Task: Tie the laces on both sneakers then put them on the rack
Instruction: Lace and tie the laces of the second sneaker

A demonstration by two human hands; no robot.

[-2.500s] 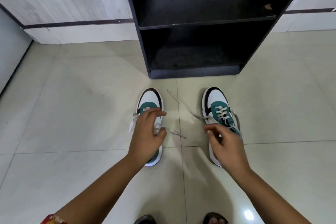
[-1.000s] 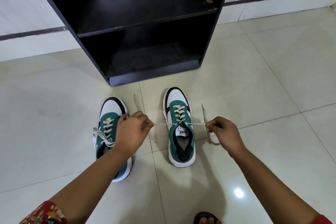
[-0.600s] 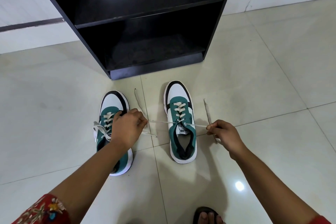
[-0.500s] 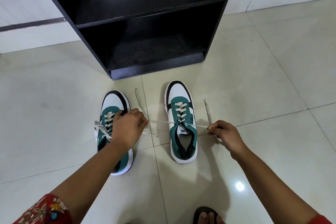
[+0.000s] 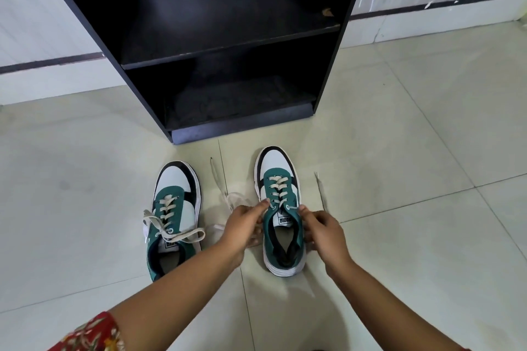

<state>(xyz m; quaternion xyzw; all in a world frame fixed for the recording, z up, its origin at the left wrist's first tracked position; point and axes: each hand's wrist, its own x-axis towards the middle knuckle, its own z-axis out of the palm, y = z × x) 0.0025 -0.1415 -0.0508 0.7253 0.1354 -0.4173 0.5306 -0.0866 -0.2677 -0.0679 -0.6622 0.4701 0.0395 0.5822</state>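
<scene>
**Both hands at the right sneaker's laces, rack open ahead**

Head view. Two green, white and black sneakers stand side by side on the pale tiled floor (image 5: 85, 179), toes toward a black rack (image 5: 228, 45).

Right sneaker (image 5: 281, 208): upright, just in front of the rack's base. Left hand (image 5: 243, 225) sits against its left side, fingers curled, thumb and forefinger pinched on the lace at the top eyelets. Right hand (image 5: 323, 229) mirrors it on the other side, fingers closed, pinching the lace near the tongue. Both hands touch the shoe's collar. One loose lace end (image 5: 218, 179) trails over the floor between the two shoes, bunching into a slack loop by the left hand. The other lace end (image 5: 320, 191) lies straight on the floor to the right of the shoe.

Left sneaker (image 5: 174, 216): untouched, near the left forearm. Its laces (image 5: 174, 229) are untied, draped across the tongue and spilling over both sides.

Rack: two shelves in view, no shoes on either. A small brownish scrap lies on the upper shelf near its right wall.

A red patterned sleeve (image 5: 91, 333) shows at the bottom left corner.
</scene>
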